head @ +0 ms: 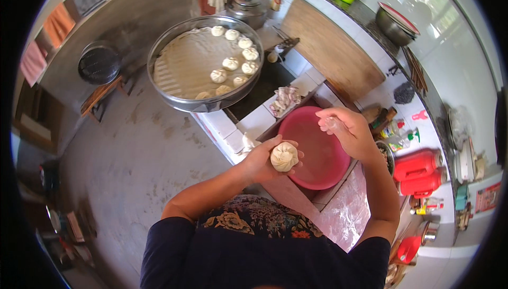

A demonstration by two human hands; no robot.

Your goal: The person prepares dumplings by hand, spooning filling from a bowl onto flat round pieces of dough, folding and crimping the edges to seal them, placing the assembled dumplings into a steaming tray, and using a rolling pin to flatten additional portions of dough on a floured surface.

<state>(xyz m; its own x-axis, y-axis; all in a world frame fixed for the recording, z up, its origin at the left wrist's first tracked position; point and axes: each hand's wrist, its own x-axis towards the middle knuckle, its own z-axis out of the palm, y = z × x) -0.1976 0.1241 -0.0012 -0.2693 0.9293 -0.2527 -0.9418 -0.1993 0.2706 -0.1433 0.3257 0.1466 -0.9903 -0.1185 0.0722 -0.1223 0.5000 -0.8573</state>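
Note:
A pleated dough bun (284, 157) rests on the palm of my left hand (265, 161), with the fingers curled around its far side. My right hand (343, 128) is raised beside it, over the edge of a pink plastic basin (317, 176) that holds cloudy liquid. Its fingers are bent and dusted with flour, and no object shows in them. Ahead and to the left, a large round metal steamer tray (158, 80) lined with cloth carries several similar buns (230, 63) along its right side and near edge.
A lidded metal pot (247, 9) stands behind the steamer tray. A wooden board (329, 47) leans against the tiled wall. Red thermos flasks (418, 165) and bottles stand at the right. A floured surface (347, 205) lies below my right forearm. A wooden bench (101, 94) stands far left.

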